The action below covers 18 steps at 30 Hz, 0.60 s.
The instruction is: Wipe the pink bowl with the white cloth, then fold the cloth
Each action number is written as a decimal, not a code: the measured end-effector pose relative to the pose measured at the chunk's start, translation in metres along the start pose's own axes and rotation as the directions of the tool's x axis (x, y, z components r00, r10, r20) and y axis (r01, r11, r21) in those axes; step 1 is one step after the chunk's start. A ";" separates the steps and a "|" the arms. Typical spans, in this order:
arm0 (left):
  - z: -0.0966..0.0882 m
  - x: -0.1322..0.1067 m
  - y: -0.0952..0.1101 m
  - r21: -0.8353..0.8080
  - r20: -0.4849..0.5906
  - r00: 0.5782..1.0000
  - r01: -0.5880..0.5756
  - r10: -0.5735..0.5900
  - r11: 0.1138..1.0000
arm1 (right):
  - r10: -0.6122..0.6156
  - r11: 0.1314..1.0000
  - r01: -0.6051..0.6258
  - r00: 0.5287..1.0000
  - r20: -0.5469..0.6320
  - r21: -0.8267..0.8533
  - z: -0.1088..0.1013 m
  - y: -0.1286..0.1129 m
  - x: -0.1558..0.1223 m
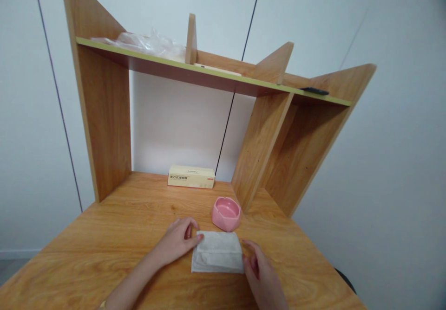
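Observation:
A folded light grey cloth (220,254) lies flat on the wooden desk, its layers showing along the left and lower edges. At its upper left corner is my left hand (180,236), the thumb touching the cloth and the forefinger curved apart from it. My right hand (259,273) rests beside the right edge, thumb against the cloth and forefinger stretched out. The other fingers of the right hand are curled and partly hidden. Just beyond the cloth stands a pink faceted bowl (226,213), with neither hand on it.
A long cream box (191,177) stands at the back of the desk (104,249). Wooden shelving (109,129) rises around it. On the upper shelf lie clear plastic wrapping (149,44) and a dark flat object (314,90).

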<state>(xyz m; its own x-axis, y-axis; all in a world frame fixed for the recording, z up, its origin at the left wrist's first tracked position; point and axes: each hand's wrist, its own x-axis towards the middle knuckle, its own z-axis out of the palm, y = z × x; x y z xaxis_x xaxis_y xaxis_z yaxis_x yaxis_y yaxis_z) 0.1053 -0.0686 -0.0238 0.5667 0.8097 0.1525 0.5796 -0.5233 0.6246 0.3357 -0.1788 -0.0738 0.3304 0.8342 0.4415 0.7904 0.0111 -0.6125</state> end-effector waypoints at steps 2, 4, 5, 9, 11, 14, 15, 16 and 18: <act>-0.002 0.002 -0.005 0.025 -0.092 0.993 0.072 -0.069 0.997 | 0.060 0.994 -0.057 0.998 -0.024 0.096 0.003 0.012 -0.008; -0.003 0.003 -0.009 0.105 -0.151 0.977 0.167 -0.150 0.980 | 0.098 0.982 -0.083 0.992 -0.083 0.172 0.009 0.024 -0.017; -0.003 0.003 -0.011 0.147 -0.163 0.970 0.204 -0.179 0.968 | 0.110 0.976 -0.087 0.988 -0.108 0.199 0.012 0.028 -0.020; -0.003 0.003 -0.011 0.232 -0.156 0.963 0.252 -0.220 0.940 | 0.145 0.963 -0.115 0.983 -0.109 0.244 0.013 0.034 -0.024; -0.003 0.002 -0.009 0.245 -0.148 0.964 0.251 -0.219 0.937 | 0.169 0.962 -0.158 0.985 -0.032 0.222 0.006 0.030 -0.019; -0.002 0.001 -0.006 0.250 -0.120 0.975 0.212 -0.187 0.945 | 0.199 0.972 -0.206 0.977 0.070 0.117 -0.004 0.017 -0.007; -0.002 0.001 -0.005 0.249 -0.106 0.980 0.188 -0.167 0.950 | 0.207 0.975 -0.212 0.976 0.073 0.066 -0.006 0.013 -0.002; -0.001 0.001 -0.004 0.249 -0.093 0.985 0.165 -0.146 0.954 | 0.216 0.976 -0.217 0.974 0.073 0.013 -0.007 0.009 0.002; 0.001 0.000 -0.003 0.250 -0.069 0.991 0.127 -0.113 0.960 | 0.246 0.968 -0.238 0.963 0.112 -0.080 -0.007 0.004 0.011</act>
<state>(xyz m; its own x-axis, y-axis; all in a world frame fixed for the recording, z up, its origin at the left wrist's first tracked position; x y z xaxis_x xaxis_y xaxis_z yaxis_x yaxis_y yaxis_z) 0.1043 -0.0670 -0.0265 0.4557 0.8801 0.1335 0.7746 -0.4660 0.4277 0.3465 -0.1736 -0.0667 0.4547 0.8676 0.2014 0.7278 -0.2317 -0.6454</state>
